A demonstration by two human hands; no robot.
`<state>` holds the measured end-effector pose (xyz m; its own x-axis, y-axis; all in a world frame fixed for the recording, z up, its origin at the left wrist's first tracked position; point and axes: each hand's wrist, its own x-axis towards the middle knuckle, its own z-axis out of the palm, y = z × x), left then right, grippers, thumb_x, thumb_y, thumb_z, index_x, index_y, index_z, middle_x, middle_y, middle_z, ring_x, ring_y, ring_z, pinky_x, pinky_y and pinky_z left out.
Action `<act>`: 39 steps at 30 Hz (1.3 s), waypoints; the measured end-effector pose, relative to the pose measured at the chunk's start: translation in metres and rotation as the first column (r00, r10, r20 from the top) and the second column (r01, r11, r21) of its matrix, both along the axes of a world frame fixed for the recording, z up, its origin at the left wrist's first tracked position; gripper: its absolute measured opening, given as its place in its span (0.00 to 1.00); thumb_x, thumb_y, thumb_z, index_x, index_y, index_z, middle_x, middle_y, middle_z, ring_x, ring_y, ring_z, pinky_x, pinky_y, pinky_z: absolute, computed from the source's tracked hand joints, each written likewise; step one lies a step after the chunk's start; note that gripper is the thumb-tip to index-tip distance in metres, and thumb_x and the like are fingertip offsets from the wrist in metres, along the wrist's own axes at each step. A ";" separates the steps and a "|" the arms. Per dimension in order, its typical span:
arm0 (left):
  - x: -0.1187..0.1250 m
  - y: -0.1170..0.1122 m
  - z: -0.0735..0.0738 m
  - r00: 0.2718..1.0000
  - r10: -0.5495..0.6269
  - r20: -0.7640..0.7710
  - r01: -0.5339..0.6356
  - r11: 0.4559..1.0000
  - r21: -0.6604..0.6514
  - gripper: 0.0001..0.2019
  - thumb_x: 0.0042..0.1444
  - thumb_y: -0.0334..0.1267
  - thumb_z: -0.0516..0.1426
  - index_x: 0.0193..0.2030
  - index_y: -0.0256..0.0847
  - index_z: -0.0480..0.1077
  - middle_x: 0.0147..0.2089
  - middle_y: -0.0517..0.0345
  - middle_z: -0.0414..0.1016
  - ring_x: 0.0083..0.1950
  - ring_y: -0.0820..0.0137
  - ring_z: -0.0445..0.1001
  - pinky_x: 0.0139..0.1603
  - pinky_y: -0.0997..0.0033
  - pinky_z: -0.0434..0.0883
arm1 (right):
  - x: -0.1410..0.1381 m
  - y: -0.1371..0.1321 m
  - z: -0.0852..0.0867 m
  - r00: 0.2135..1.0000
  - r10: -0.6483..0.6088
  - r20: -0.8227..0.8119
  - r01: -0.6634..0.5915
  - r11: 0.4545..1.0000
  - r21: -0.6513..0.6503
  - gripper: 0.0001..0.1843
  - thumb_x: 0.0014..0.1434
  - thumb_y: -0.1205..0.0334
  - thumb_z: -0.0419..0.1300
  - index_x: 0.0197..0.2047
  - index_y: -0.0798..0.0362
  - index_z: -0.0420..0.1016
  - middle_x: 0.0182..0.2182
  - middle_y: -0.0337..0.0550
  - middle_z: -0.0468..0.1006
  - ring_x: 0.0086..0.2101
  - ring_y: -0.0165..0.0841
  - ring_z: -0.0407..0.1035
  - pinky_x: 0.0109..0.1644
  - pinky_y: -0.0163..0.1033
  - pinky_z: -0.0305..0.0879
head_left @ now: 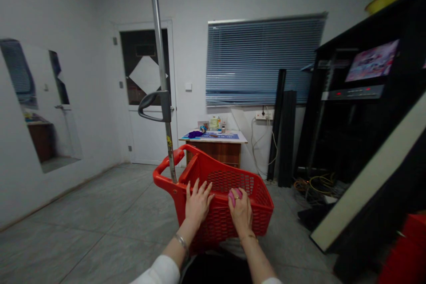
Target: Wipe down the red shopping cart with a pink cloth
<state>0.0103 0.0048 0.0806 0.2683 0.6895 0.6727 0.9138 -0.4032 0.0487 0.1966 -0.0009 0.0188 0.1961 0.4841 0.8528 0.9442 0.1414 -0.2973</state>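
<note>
A red plastic shopping cart with perforated basket walls stands right in front of me. My left hand rests against its near upper rim, fingers stretched and spread, holding nothing. Further right along the same rim, my right hand is closed on a small, soft-looking pink wad; whether it is cloth or sponge I cannot tell. The wad is mostly covered by my fingers and is held at the rim. A metal pole with a grey loop handle rises from the cart's handle end.
Behind the cart is a small table with bottles and a purple cloth. A white board leans at right, near loose cables and a black rack. Grey floor extends left toward a door.
</note>
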 end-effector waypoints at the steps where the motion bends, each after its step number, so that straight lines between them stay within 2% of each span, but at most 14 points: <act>1: 0.000 0.000 0.000 1.000 -0.001 -0.001 0.001 1.000 -0.002 0.20 0.68 0.48 0.49 0.65 0.58 0.66 0.65 0.60 0.71 0.71 0.55 0.58 0.72 0.40 0.45 | 0.002 -0.001 0.001 1.000 0.029 0.007 -0.029 1.000 0.001 0.20 0.69 0.54 0.49 0.53 0.51 0.77 0.52 0.51 0.73 0.49 0.36 0.69 0.53 0.40 0.66; 4: -0.001 0.000 -0.001 1.000 -0.008 0.001 0.008 1.000 -0.001 0.21 0.68 0.48 0.49 0.66 0.58 0.65 0.65 0.60 0.71 0.72 0.55 0.58 0.72 0.40 0.45 | 0.013 -0.005 0.003 0.997 0.064 0.040 -0.063 0.998 -0.021 0.20 0.69 0.53 0.49 0.54 0.49 0.77 0.50 0.49 0.77 0.51 0.38 0.67 0.57 0.44 0.63; 7: -0.001 0.001 -0.002 1.000 -0.013 0.008 0.013 1.000 0.000 0.21 0.69 0.48 0.48 0.66 0.58 0.65 0.66 0.60 0.70 0.72 0.55 0.57 0.72 0.39 0.44 | 0.009 -0.009 0.004 0.999 -0.041 -0.002 0.041 0.999 -0.037 0.21 0.68 0.51 0.50 0.56 0.45 0.76 0.52 0.48 0.77 0.54 0.45 0.64 0.61 0.56 0.57; 10: 0.000 0.002 -0.004 1.000 -0.005 0.006 0.005 1.000 -0.008 0.21 0.69 0.48 0.48 0.66 0.57 0.65 0.66 0.60 0.70 0.72 0.55 0.57 0.72 0.39 0.44 | -0.014 -0.010 0.006 0.983 -0.149 -0.106 0.150 0.989 -0.003 0.22 0.68 0.55 0.47 0.56 0.46 0.77 0.55 0.53 0.76 0.53 0.49 0.64 0.61 0.64 0.52; 14: 0.000 0.002 -0.005 1.000 0.005 0.002 -0.005 1.000 0.004 0.21 0.68 0.49 0.49 0.66 0.58 0.65 0.66 0.61 0.70 0.72 0.55 0.58 0.73 0.39 0.44 | -0.041 -0.008 0.007 0.944 -0.266 -0.196 0.275 0.961 0.022 0.22 0.67 0.56 0.47 0.54 0.48 0.78 0.57 0.57 0.73 0.55 0.54 0.61 0.58 0.69 0.51; 17: -0.001 0.002 -0.006 1.000 0.007 0.005 -0.007 1.000 0.014 0.21 0.68 0.49 0.49 0.66 0.58 0.65 0.66 0.61 0.70 0.71 0.55 0.58 0.73 0.40 0.44 | -0.040 -0.005 0.006 0.941 -0.308 -0.141 0.311 0.950 -0.001 0.21 0.66 0.52 0.50 0.51 0.51 0.79 0.57 0.58 0.73 0.53 0.54 0.61 0.57 0.66 0.54; 21: 0.000 0.003 -0.007 1.000 0.007 0.023 -0.008 1.000 0.012 0.20 0.68 0.51 0.50 0.65 0.59 0.65 0.65 0.63 0.71 0.71 0.57 0.59 0.73 0.41 0.45 | -0.019 -0.002 0.001 0.965 -0.249 -0.079 0.249 0.968 -0.016 0.18 0.66 0.53 0.51 0.48 0.50 0.80 0.54 0.51 0.75 0.47 0.45 0.64 0.50 0.50 0.61; 24: 0.000 0.004 -0.007 0.999 0.011 0.031 -0.011 1.000 0.008 0.20 0.67 0.52 0.51 0.65 0.60 0.65 0.65 0.65 0.71 0.71 0.58 0.59 0.73 0.42 0.46 | 0.002 0.000 0.000 0.986 -0.158 -0.048 0.154 0.986 -0.061 0.16 0.65 0.57 0.52 0.49 0.47 0.79 0.53 0.47 0.76 0.45 0.39 0.65 0.49 0.44 0.61; 28: 0.001 0.004 -0.007 0.999 0.013 0.033 -0.013 1.000 -0.001 0.20 0.67 0.52 0.51 0.65 0.60 0.65 0.65 0.64 0.71 0.71 0.58 0.59 0.73 0.41 0.45 | 0.030 -0.001 0.003 0.997 0.071 -0.011 -0.072 0.991 -0.111 0.16 0.63 0.59 0.53 0.48 0.49 0.79 0.49 0.46 0.77 0.43 0.36 0.67 0.52 0.42 0.63; 31: 0.001 0.004 -0.006 0.999 0.014 0.031 -0.014 1.000 -0.001 0.20 0.67 0.51 0.51 0.65 0.60 0.65 0.65 0.63 0.71 0.71 0.57 0.59 0.73 0.40 0.45 | 0.041 -0.003 0.016 0.987 0.147 -0.071 -0.155 0.978 -0.137 0.17 0.63 0.59 0.52 0.49 0.50 0.78 0.48 0.46 0.77 0.42 0.36 0.69 0.51 0.42 0.66; 34: 0.001 0.004 -0.006 0.999 0.011 0.033 -0.011 1.000 0.002 0.20 0.68 0.51 0.51 0.65 0.60 0.65 0.64 0.63 0.72 0.71 0.57 0.59 0.73 0.40 0.44 | 0.041 -0.003 0.037 0.969 0.207 -0.138 -0.224 0.968 -0.117 0.17 0.63 0.57 0.51 0.51 0.49 0.76 0.49 0.46 0.76 0.45 0.36 0.71 0.53 0.43 0.67; 36: 0.001 0.004 -0.006 0.999 0.008 0.035 -0.008 1.000 0.001 0.20 0.68 0.51 0.50 0.65 0.60 0.65 0.65 0.63 0.72 0.71 0.57 0.59 0.73 0.40 0.44 | 0.037 0.000 0.047 0.950 0.277 -0.144 -0.293 0.949 -0.112 0.18 0.63 0.57 0.52 0.53 0.48 0.74 0.53 0.46 0.73 0.49 0.36 0.71 0.55 0.44 0.68; 39: 0.000 0.003 -0.005 1.000 0.003 0.023 -0.003 1.000 -0.003 0.20 0.68 0.50 0.49 0.65 0.59 0.65 0.65 0.61 0.71 0.71 0.57 0.58 0.73 0.40 0.44 | 0.033 0.004 0.048 0.919 0.377 -0.115 -0.392 0.905 -0.165 0.21 0.61 0.58 0.54 0.56 0.47 0.72 0.57 0.47 0.69 0.49 0.35 0.72 0.53 0.43 0.71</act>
<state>0.0100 0.0080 0.0756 0.2509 0.6925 0.6764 0.9136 -0.4005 0.0711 0.2293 0.0035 0.0671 0.0266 0.6799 0.7328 0.7998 0.4253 -0.4236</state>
